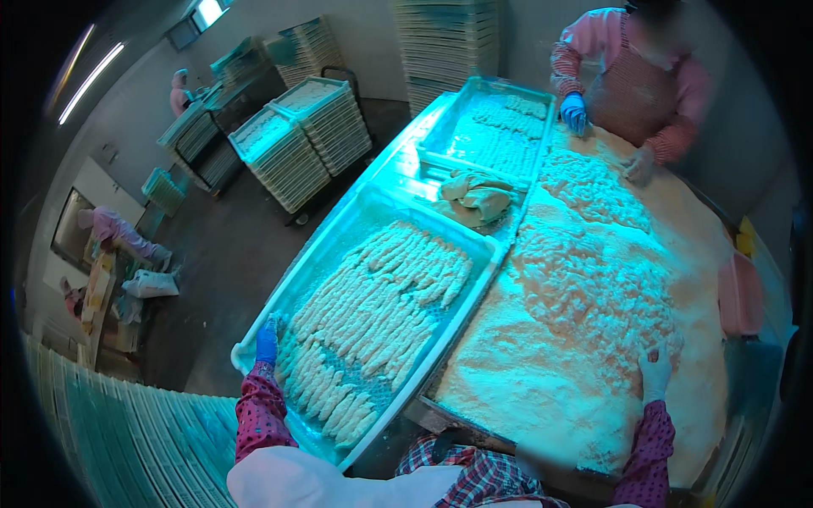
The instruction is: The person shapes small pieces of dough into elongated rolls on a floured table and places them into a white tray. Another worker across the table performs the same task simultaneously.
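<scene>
My left hand (267, 342), in a blue glove, is over the near left side of a white tray (487, 262). Its crumb-dusted fingertips are close to the rows of breaded strips (373, 296); whether they hold anything cannot be made out. To the right, my right hand (655, 372), in a pale, crumb-coated glove, rests in loose breading (517, 372) on the work table. Its thumb and fingers look apart, beside a heap of coated pieces (593, 271).
Across the table a co-worker (635, 93) has both hands at the breading. A second tray (500, 127) of strips lies beyond mine, with a crumpled tan bag (483, 196) between them. Stacked trays (296, 161) stand on a cart; a pink bin (740, 292) is at right.
</scene>
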Tool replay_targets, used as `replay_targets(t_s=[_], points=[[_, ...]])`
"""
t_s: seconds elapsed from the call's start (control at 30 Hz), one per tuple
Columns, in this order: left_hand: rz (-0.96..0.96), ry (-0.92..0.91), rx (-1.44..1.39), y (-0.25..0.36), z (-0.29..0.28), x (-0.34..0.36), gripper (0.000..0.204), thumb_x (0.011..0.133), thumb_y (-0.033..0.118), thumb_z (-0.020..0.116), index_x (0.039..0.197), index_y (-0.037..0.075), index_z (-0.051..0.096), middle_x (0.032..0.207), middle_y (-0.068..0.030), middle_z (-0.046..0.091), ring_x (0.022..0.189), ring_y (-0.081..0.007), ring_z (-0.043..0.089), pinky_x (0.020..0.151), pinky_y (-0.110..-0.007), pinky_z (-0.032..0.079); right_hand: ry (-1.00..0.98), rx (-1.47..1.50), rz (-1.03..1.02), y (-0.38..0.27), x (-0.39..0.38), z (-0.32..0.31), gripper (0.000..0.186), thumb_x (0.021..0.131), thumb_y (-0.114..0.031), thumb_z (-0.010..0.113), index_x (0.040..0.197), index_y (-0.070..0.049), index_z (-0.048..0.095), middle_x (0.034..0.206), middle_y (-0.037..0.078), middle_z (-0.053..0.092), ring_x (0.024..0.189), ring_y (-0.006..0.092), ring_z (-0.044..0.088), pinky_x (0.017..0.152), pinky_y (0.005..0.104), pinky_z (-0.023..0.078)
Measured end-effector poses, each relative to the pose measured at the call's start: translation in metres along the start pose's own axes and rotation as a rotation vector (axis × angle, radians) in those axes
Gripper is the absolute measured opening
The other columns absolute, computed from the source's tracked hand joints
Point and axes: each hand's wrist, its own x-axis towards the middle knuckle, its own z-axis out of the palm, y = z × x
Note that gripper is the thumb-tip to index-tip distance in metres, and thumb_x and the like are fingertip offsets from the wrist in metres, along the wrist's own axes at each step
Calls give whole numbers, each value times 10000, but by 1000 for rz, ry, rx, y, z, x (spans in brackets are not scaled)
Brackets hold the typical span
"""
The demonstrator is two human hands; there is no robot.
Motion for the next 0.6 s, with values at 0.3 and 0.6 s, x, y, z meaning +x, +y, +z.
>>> replay_targets(t_s=[0.3, 0.6], points=[[507, -398, 456, 26, 251, -56, 413, 928, 185, 498, 1296, 4, 448, 1314, -157, 473, 1232, -268, 433, 1033, -381, 307, -511, 268, -493, -75, -109, -17, 197, 716, -135, 680, 903, -82, 652, 928, 97, 617, 845, 254, 599, 760, 354, 469], [682, -1161, 667, -72, 492, -236, 499, 819, 319, 624, 1243, 93, 488, 1134, -180, 564, 998, -372, 550, 839, -426, 458, -299, 154, -96, -36, -148, -2, 264, 767, -161, 628, 1015, -69, 612, 924, 126, 640, 878, 305, 605, 768, 393, 480]])
